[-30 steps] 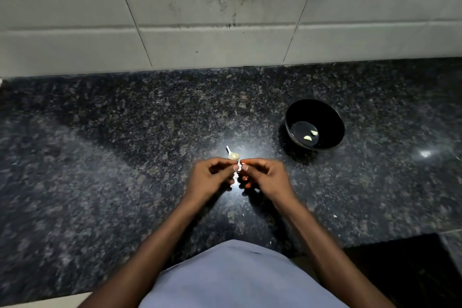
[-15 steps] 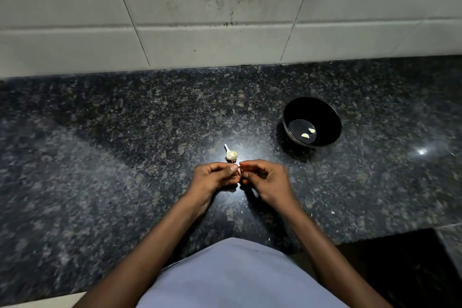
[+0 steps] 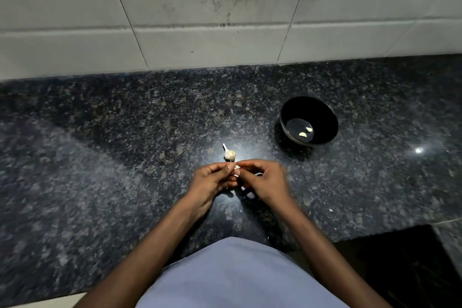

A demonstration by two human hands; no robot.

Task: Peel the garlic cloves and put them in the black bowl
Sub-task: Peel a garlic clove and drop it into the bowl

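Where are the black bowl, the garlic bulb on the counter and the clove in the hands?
black bowl (image 3: pixel 325 112), head view, on its inner far wall.
garlic bulb (image 3: pixel 230 154), head view, on the middle of its round body.
clove (image 3: pixel 237 169), head view, on the pale part showing between the fingertips.

Left hand (image 3: pixel 212 181) and right hand (image 3: pixel 265 180): fingertips meeting, both pinching a small garlic clove (image 3: pixel 237 169) between them, above the dark speckled granite counter (image 3: pixel 125 147). Garlic bulb (image 3: pixel 230 154), with stem: on the counter just beyond the fingertips. Black bowl (image 3: pixel 322 117): farther off, beyond and right of the right hand's fingers; holds two peeled cloves (image 3: pixel 305 132). Pale skin scraps (image 3: pixel 250 194): on the counter beneath the hands. Tiled wall (image 3: pixel 200 40): behind the counter.
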